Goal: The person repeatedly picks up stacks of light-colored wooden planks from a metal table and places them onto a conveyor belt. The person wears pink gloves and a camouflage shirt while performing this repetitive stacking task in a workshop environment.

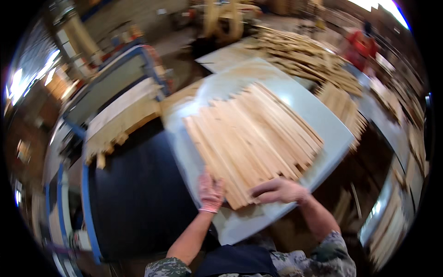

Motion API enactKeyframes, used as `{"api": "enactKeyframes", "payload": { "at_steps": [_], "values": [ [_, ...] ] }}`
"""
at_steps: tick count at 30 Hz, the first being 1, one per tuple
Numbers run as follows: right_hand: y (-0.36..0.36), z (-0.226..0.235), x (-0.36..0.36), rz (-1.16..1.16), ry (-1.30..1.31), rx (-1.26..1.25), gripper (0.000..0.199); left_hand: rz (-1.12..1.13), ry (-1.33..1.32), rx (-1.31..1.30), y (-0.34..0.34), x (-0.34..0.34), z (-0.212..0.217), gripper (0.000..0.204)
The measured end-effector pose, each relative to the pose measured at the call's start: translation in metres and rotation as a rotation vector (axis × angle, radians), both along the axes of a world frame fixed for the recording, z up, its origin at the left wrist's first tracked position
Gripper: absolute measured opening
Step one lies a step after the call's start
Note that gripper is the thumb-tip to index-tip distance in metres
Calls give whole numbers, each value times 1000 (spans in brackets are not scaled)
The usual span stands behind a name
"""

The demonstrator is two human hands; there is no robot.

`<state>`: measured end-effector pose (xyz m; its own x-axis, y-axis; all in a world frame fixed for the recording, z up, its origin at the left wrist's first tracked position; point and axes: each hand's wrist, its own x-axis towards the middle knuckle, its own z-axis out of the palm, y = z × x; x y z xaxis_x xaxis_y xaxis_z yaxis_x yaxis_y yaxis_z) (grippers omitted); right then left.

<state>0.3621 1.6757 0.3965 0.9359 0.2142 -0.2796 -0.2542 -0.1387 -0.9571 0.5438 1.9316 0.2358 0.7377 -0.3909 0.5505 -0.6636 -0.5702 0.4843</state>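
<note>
Wooden strips (251, 138) lie side by side in a slanted row on a pale metal tabletop (325, 124), their ends uneven. My left hand (211, 193), in a reddish-white glove, rests against the left edge of the row near its closest corner, fingers stretched and apart. Over the near ends of the strips is my right hand (279, 190), its fingers extended leftward and touching the wood. It looks gloved too, with its fingertips blurred. Neither hand visibly grips a strip.
To the left stands a machine with a dark belt (138, 194) and a blue frame; jagged-ended wood pieces (122, 115) lie across it. A loose heap of strips (309, 55) is at the far right, with another stack (341, 108) beside the tabletop. More strips (390, 231) lie at lower right.
</note>
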Motion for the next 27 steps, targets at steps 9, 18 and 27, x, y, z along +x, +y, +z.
{"api": "enactKeyframes", "payload": {
  "at_steps": [9, 18, 27],
  "values": [
    [-245, -85, 187, -996, -147, -1073, 70, -16, 257, 79, 6, 50, 21, 81],
    [-280, -140, 222, -994, 61, -1135, 60, -41, 319, 26, 5, 54, 36, 84],
    [-243, -142, 207, -901, 106, -1154, 70, -65, 469, -15, 35, 65, 25, 101]
  ]
}}
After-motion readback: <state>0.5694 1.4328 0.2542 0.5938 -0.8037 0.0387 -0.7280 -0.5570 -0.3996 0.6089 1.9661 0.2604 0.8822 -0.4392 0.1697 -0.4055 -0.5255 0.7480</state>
